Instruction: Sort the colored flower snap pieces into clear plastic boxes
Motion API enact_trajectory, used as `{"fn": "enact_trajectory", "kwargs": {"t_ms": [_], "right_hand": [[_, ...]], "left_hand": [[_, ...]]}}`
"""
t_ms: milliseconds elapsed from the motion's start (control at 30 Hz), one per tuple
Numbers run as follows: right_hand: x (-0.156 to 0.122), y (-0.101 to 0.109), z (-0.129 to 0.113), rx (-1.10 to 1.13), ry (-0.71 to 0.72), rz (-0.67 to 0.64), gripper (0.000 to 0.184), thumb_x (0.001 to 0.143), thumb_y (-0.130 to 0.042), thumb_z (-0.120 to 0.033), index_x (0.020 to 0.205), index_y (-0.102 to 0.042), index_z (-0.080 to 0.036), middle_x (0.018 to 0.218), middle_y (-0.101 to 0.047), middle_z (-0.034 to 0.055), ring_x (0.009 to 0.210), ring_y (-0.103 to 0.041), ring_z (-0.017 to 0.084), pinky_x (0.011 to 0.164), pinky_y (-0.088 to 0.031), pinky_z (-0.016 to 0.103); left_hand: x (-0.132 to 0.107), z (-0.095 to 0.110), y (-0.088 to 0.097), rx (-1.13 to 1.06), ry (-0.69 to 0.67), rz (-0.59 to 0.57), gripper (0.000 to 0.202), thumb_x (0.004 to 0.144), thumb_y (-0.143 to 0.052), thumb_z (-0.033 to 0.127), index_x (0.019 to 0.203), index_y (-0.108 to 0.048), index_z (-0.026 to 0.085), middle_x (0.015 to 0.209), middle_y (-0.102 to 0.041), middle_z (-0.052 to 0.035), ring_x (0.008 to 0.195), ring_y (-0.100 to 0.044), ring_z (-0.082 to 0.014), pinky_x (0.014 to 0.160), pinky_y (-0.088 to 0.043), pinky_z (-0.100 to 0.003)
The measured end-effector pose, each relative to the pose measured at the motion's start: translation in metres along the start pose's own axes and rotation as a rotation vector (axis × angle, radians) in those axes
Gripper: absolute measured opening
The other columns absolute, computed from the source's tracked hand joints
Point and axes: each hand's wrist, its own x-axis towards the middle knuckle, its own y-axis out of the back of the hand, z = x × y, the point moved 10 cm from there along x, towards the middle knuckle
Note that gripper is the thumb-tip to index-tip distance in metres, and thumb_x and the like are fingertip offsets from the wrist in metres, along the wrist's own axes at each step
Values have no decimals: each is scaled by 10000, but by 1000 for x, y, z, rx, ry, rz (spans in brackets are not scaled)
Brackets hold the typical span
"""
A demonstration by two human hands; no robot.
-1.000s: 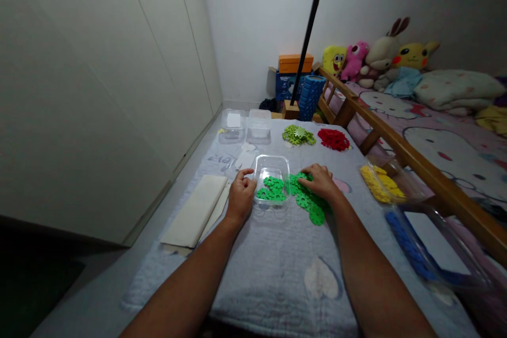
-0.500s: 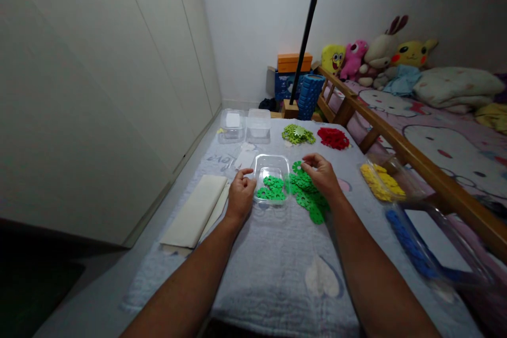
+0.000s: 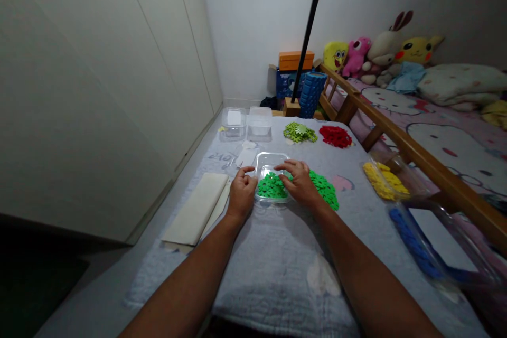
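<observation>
A clear plastic container (image 3: 272, 156) sits on the cloth before me, with green flower-shaped plastic discs (image 3: 271, 186) piled in its near part. My left hand (image 3: 242, 191) is at its left wall, fingers curled and gripping the edge. Over the right side of the container is my right hand (image 3: 298, 181), its thumb and fingers apart above the discs; nothing shows between them. Just right of the container lies a loose heap of the same green discs (image 3: 325, 190), partly hidden by my right hand and wrist.
Lime-green discs (image 3: 300, 132) and red discs (image 3: 336, 137) lie farther back. Two clear containers (image 3: 260, 120) stand at the far left. Yellow pieces (image 3: 385, 180) and blue pieces (image 3: 414, 245) are in boxes by the wooden bed rail (image 3: 400, 145). Folded beige material (image 3: 197, 208) lies left.
My right hand has moved left from the green heap to over the container. More green discs are in the container, and the heap outside is smaller. My left hand stays in place.
</observation>
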Motion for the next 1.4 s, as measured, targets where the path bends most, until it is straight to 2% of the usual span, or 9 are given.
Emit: {"fn": "enact_trajectory", "kwargs": {"t_ms": [167,267,333,500,700,900,1200,1300,1400], "right_hand": [[2,27,36,-113,-136,109,305,912,-567,-179,1108,-789,-255,1297,-766,86,1305,-562,315,1164,-324,535],[0,28,65,-228,-282,40,301,905,-578,-189,1096,-805,-239,1373,-731,96,1328,-531,335,1139,-337,531],[-3,19,75,-293,-313,-52,293,908,-621,-242,1134,-808,-237,1440,-689,105,1363,-500,350,1146,-326,534],[-7,-2,75,-398,-234,-210,354,888,-701,-338,1220,-792,-254,1498,-630,118,1421,-435,364,1180,-276,548],[-5,4,78,-372,-236,-148,354,846,-737,-328,1190,-802,-275,1389,-673,115,1356,-477,362,1154,-320,558],[-5,9,79,-340,-203,-88,269,838,-722,-296,1084,-830,-288,1282,-705,108,1291,-510,360,1114,-350,575],[-6,1,73,-345,-151,-177,363,842,-735,-260,1195,-812,-292,1363,-690,102,1342,-501,344,1151,-330,545],[-4,7,73,-301,-154,-145,319,842,-724,-239,1139,-828,-288,1314,-715,90,1312,-529,324,1135,-352,517],[0,17,80,-186,-204,-93,215,872,-663,-248,991,-840,-269,1146,-768,78,1174,-608,295,1074,-412,486]], "left_hand": [[0,1,1,25,-7,12,361,809,-645,366,1117,-649,178,577,-358,112,534,-369,-117,560,-284,-237],[0,2,2,37,-15,15,362,813,-641,377,1115,-652,177,577,-355,113,536,-372,-118,564,-284,-239],[-1,2,2,45,-15,14,361,815,-640,385,1111,-651,178,578,-356,112,537,-373,-119,566,-284,-242],[-1,2,2,45,-12,14,368,814,-638,398,1114,-646,184,579,-355,113,540,-361,-122,573,-282,-248],[-1,1,1,29,1,10,371,806,-646,401,1107,-638,185,576,-341,118,534,-346,-120,570,-278,-248],[-1,1,2,22,4,14,378,799,-654,402,1108,-650,186,579,-339,117,532,-347,-118,562,-272,-244],[-1,2,2,33,-12,10,366,819,-649,387,1121,-649,179,580,-354,112,538,-346,-118,564,-277,-243],[-1,2,2,34,-8,6,370,817,-646,394,1115,-644,176,578,-345,115,535,-339,-117,563,-276,-244],[-1,2,2,33,-7,10,375,813,-649,399,1119,-646,181,578,-346,115,530,-343,-116,560,-270,-243]]}}
